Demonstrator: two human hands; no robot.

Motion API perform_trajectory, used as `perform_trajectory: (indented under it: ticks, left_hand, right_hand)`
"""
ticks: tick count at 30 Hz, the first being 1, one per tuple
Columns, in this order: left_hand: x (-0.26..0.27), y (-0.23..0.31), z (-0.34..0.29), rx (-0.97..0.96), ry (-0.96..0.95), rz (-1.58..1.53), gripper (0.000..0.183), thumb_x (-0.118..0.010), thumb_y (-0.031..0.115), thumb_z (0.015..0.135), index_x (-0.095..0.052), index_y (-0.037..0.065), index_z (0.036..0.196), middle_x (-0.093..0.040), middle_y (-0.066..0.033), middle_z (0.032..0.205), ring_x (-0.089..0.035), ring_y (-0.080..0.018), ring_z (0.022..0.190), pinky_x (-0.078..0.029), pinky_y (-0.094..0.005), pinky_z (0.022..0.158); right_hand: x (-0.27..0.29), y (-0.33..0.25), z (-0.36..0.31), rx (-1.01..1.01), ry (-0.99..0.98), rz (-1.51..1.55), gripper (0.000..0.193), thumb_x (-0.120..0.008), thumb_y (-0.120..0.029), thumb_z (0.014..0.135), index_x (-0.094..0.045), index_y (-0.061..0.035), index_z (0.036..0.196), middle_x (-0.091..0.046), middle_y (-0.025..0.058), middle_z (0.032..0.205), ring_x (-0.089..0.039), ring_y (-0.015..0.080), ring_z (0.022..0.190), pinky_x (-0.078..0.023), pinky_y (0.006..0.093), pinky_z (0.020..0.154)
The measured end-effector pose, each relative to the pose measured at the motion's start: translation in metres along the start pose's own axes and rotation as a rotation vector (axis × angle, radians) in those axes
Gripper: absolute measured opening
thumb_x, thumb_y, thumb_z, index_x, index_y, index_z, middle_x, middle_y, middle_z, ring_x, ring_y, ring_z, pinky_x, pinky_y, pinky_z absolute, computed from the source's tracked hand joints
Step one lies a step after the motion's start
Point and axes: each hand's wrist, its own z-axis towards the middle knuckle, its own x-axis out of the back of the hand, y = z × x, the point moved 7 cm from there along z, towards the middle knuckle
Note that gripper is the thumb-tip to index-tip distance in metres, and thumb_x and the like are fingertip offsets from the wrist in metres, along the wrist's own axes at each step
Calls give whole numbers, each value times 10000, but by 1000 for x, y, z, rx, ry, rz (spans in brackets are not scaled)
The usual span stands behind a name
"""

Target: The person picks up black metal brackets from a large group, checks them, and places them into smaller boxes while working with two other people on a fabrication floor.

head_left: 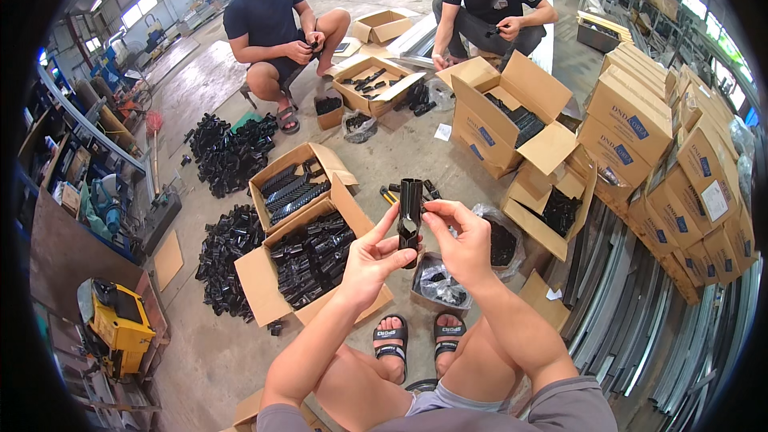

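Note:
A glossy black tube-shaped part (411, 196), with an opening in its side, stands upright in front of me. My left hand (372, 260) is closed around it, thumb low and index finger along its left side. My right hand (462, 236) is closed in a pinch at the part's right edge; what its fingertips hold, if anything, is too small to make out. Below the hands, a small box (442, 294) contains clear plastic bagging. Left of them, an open carton (258, 280) is filled with similar black parts.
Piles of black parts (232, 152) lie on the floor at left. Two people (268, 24) sit opposite, handling small black pieces. Open cartons (488, 132) stand ahead and right. Stacked closed boxes (632, 124) and long metal profiles (620, 312) line the right side.

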Motion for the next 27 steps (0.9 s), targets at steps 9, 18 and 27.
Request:
perform_trajectory:
  ticks: [9, 18, 27]
  left_hand:
    - [-2, 1, -2, 23, 2, -25, 857, -722, -54, 852, -307, 145, 1576, -707, -158, 1157, -685, -201, 1060, -529, -367, 982]
    - [-1, -1, -1, 17, 7, 24, 857, -719, -60, 849, -316, 159, 1574, -709, -163, 1160, -689, -203, 1060, -526, -362, 981]
    - [-6, -2, 0, 26, -15, 102, 855, -714, -65, 853, -311, 146, 1576, -711, -161, 1162, -688, -188, 1047, -522, -330, 945]
  right_hand:
    - [1, -6, -1, 42, 16, 12, 178, -747, -24, 866, -725, 21, 1037, -751, 122, 965, -724, 165, 839, -563, 287, 763]
    - [0, 4, 1, -70, -8, 36, 169, -737, -85, 903, -711, 27, 1027, -748, 106, 929, -698, 120, 817, -543, 269, 729]
    - [0, -5, 3, 41, -108, -210, 228, -593, -199, 1008, -593, 18, 938, -638, 155, 782, -659, 279, 679, -513, 361, 643]
